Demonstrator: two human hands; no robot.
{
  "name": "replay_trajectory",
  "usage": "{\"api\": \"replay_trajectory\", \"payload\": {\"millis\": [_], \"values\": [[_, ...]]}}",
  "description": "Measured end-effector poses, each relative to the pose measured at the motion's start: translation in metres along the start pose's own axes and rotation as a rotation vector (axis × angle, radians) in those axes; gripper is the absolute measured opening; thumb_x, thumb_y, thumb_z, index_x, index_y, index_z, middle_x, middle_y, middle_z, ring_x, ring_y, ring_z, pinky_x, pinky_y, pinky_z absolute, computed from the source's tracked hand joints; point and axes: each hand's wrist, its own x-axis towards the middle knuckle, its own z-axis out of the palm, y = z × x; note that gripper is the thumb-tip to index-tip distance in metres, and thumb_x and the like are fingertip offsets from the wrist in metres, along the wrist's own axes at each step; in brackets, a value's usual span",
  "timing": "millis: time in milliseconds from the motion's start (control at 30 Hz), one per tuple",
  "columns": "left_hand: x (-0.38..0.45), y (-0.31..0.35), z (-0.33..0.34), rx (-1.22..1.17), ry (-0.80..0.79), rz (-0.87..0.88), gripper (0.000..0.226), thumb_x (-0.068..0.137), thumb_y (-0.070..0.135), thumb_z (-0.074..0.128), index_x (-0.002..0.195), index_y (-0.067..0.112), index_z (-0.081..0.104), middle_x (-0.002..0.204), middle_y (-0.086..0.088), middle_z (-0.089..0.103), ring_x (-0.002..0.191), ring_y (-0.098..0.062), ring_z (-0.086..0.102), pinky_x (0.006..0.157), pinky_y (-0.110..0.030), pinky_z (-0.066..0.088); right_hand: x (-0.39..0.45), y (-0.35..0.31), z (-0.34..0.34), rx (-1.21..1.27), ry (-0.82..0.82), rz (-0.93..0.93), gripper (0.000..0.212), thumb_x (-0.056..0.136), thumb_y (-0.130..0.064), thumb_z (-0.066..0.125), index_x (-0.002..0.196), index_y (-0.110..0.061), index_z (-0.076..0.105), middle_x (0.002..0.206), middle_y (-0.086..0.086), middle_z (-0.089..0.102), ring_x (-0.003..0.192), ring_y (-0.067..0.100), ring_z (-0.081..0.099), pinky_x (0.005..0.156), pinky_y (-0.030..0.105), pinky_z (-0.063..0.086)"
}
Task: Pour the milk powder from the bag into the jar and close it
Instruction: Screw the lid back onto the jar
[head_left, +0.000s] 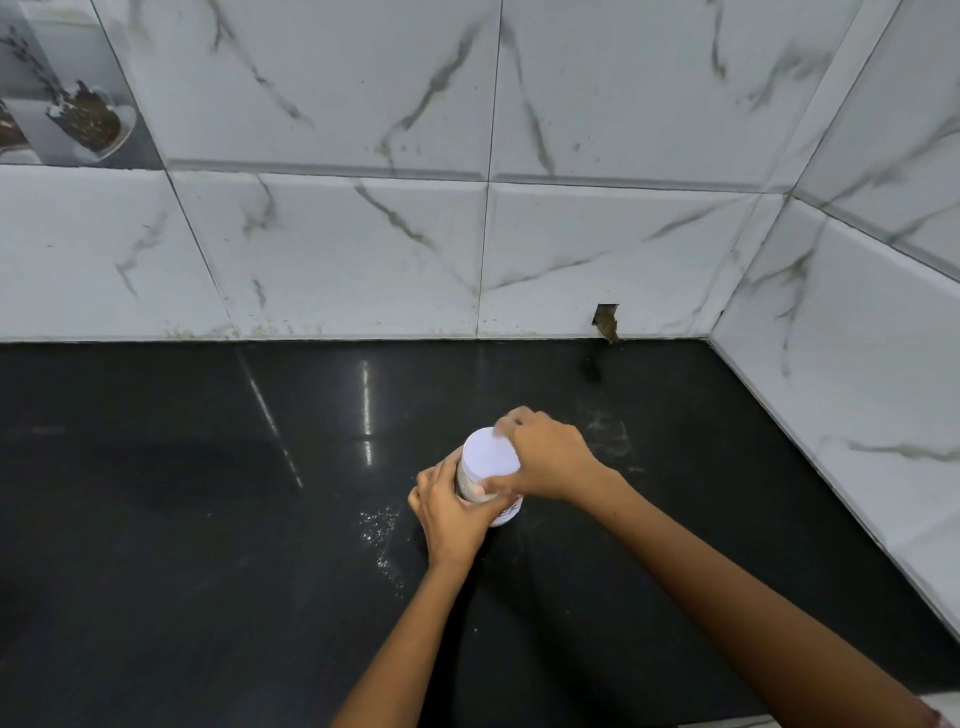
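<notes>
Standing upright on the black tabletop (208, 519), nearer its right edge than its left, the jar (485, 493) is wrapped by the left hand (452, 512) around its side while the right hand (545, 457) curls over the white lid (488, 452), fingers gripping its rim, spilled powder (379, 525) just left.

Pretty even indoor light here, nothing dim. Glare streaks are shining on the black countertop (156, 519) just left of the left hand (451, 512). The right hand (545, 457) is blurring slightly, and tile lines are bending near the edges.
</notes>
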Motion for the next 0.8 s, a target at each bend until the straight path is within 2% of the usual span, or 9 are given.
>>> {"api": "replay_trajectory", "payload": {"millis": [67, 200, 233, 367, 467, 567, 633, 700, 800], "values": [[0.0, 0.001, -0.001, 0.01, -0.001, 0.003, 0.076, 0.04, 0.061, 0.073, 0.109, 0.035, 0.061, 0.093, 0.026, 0.056, 0.102, -0.004, 0.043, 0.091, -0.022, 0.019, 0.0, -0.004, -0.002, 0.053, -0.094, -0.033, 0.069, 0.077, -0.066, 0.056, 0.129, -0.021, 0.052, 0.132, 0.006, 0.051, 0.115, 0.029, 0.054, 0.09, 0.039, 0.046], [-0.001, 0.002, -0.001, 0.019, 0.014, -0.002, 0.078, 0.04, 0.062, 0.082, 0.11, 0.034, 0.06, 0.091, 0.034, 0.046, 0.096, 0.005, 0.03, 0.096, -0.03, 0.026, 0.003, -0.006, -0.009, 0.005, 0.143, 0.155, 0.073, 0.079, -0.076, 0.038, 0.076, -0.008, 0.063, 0.078, 0.008, 0.063, 0.076, 0.022, 0.063, 0.063, 0.029, 0.044], [-0.001, 0.002, -0.002, 0.02, 0.013, -0.004, 0.079, 0.04, 0.06, 0.084, 0.111, 0.035, 0.06, 0.091, 0.034, 0.046, 0.096, 0.006, 0.03, 0.096, -0.03, 0.026, 0.004, -0.003, -0.008, 0.019, 0.158, 0.13, 0.068, 0.079, -0.074, 0.042, 0.077, -0.01, 0.063, 0.082, 0.007, 0.062, 0.08, 0.022, 0.062, 0.065, 0.03, 0.046], [0.0, 0.004, -0.003, 0.038, -0.017, -0.005, 0.075, 0.042, 0.052, 0.085, 0.112, 0.036, 0.06, 0.092, 0.027, 0.054, 0.103, -0.003, 0.042, 0.092, -0.023, 0.019, 0.001, -0.002, -0.005, 0.12, -0.125, -0.081, 0.062, 0.079, -0.058, 0.061, 0.129, -0.022, 0.054, 0.145, 0.004, 0.044, 0.125, 0.024, 0.048, 0.098, 0.041, 0.044], [0.0, 0.004, -0.004, 0.039, -0.032, -0.011, 0.079, 0.041, 0.059, 0.082, 0.112, 0.034, 0.059, 0.098, 0.023, 0.056, 0.104, -0.002, 0.039, 0.094, -0.024, 0.02, 0.007, -0.007, 0.0, 0.04, 0.018, 0.039, 0.063, 0.082, -0.07, 0.046, 0.108, -0.014, 0.062, 0.109, 0.007, 0.062, 0.096, 0.025, 0.06, 0.075, 0.033, 0.048], [0.0, 0.005, -0.005, 0.037, -0.026, -0.016, 0.083, 0.04, 0.063, 0.082, 0.114, 0.035, 0.058, 0.093, 0.031, 0.048, 0.099, 0.007, 0.027, 0.096, -0.028, 0.023, 0.009, -0.004, -0.006, -0.042, 0.131, 0.202, 0.063, 0.081, -0.074, 0.038, 0.068, -0.014, 0.053, 0.069, 0.001, 0.054, 0.068, 0.018, 0.056, 0.053, 0.023, 0.034], [0.0, 0.005, -0.005, 0.047, -0.026, -0.01, 0.081, 0.041, 0.061, 0.082, 0.114, 0.036, 0.059, 0.092, 0.031, 0.048, 0.098, 0.005, 0.029, 0.098, -0.03, 0.026, 0.009, 0.002, -0.003, -0.009, 0.071, 0.08, 0.052, 0.081, -0.066, 0.052, 0.095, -0.017, 0.063, 0.102, 0.003, 0.061, 0.093, 0.022, 0.061, 0.066, 0.027, 0.044], [0.0, 0.006, -0.006, 0.058, -0.031, -0.005, 0.079, 0.042, 0.053, 0.084, 0.115, 0.035, 0.058, 0.094, 0.025, 0.052, 0.103, -0.002, 0.037, 0.099, -0.031, 0.027, 0.006, 0.002, -0.005, 0.069, -0.11, -0.088, 0.057, 0.079, -0.048, 0.065, 0.13, -0.027, 0.052, 0.142, 0.001, 0.046, 0.124, 0.022, 0.049, 0.094, 0.036, 0.045], [-0.001, 0.01, -0.007, 0.035, -0.02, -0.014, 0.078, 0.039, 0.052, 0.082, 0.112, 0.036, 0.06, 0.089, 0.031, 0.045, 0.095, 0.007, 0.031, 0.094, -0.029, 0.027, 0.007, -0.001, 0.002, 0.099, -0.062, -0.056, 0.064, 0.074, -0.043, 0.07, 0.133, -0.028, 0.049, 0.135, 0.006, 0.05, 0.116, 0.025, 0.053, 0.092, 0.037, 0.047]]}}
